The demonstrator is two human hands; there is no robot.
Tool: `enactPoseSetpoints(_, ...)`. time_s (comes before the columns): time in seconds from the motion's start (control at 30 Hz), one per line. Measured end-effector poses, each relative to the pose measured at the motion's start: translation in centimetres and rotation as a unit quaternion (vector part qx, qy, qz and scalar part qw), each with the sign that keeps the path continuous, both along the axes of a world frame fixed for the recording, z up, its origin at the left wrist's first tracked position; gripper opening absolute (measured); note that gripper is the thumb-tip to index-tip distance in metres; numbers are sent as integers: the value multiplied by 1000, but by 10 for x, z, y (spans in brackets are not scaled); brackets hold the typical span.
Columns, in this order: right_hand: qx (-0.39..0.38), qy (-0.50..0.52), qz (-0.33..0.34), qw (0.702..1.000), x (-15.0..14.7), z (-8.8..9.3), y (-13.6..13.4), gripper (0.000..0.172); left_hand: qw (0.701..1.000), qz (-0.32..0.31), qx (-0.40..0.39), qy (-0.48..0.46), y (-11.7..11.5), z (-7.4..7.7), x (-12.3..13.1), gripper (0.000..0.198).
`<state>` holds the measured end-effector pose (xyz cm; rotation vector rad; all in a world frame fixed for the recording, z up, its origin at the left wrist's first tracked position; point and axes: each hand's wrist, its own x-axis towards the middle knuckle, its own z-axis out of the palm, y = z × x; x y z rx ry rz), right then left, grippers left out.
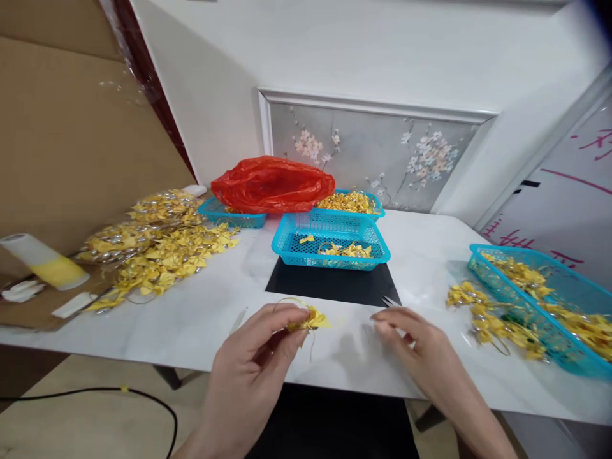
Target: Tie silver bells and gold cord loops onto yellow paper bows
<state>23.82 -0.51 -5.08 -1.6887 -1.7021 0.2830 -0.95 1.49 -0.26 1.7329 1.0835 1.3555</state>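
Note:
My left hand (261, 366) is closed, thumb and fingers pinching a yellow ribbon flower (316, 319). A thin thread or wire loops above the flower and a loose end hangs below it. To the right, my right hand (421, 350) hovers low over the white table, its thumb and forefinger pressed together. Whatever is in that pinch is too small to make out. Two pointed metal tips of a tool (389, 301) show just beyond my right fingers; its rear part is hidden by the hand, so I cannot tell whether it is held.
A blue basket (329, 260) with a few yellow flowers stands on a black mat (329, 284). Behind are a red plastic bag (272, 185) and more baskets. Yellow flower strands (167, 252) are heaped left, others (497, 325) lie beside the right basket (549, 325).

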Motion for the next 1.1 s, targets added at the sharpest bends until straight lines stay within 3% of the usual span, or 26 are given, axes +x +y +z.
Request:
enactPoseSetpoints(0.13, 8, -55, -151, 987, 31, -16, 12, 33, 999, 19, -21, -23, -5, 5, 1, 21)
enactPoseSetpoints(0.27, -22, -76, -180, 980, 43, -25, 20, 22, 999, 4, -17, -39, -6, 7, 4, 20)
enactPoseSetpoints(0.37, -22, -56, -147, 987, 38, -24, 20, 17, 1000, -13, -4, -28, -4, 8, 6, 19)
enactPoseSetpoints(0.47, 3, -17, -82, 996, 21, -9, 9, 20, 999, -11, -13, -30, -2, 7, 8, 19)
enactPoseSetpoints(0.57, 22, 49, 28, 998, -4, 17, -12, 25, 999, -10, -37, -28, -1, 7, 9, 18)
enactPoseSetpoints(0.63, -8, 146, 165, 975, -23, 36, -25, 22, 999, -6, -42, -28, -2, 7, 10, 19)
enactPoseSetpoints(0.7, 6, 174, 214, 961, -39, 49, -32, 20, 999, 0, -39, -29, -3, 8, 11, 22)
enactPoseSetpoints(0.9, 22, 183, 187, 965, -57, 56, -22, 36, 999, -11, -29, -44, -6, 10, 12, 26)
enactPoseSetpoints(1.1, 7, 162, 198, 967, -56, 56, -17, 33, 995, -29, -67, -63, -8, 18, 13, 23)
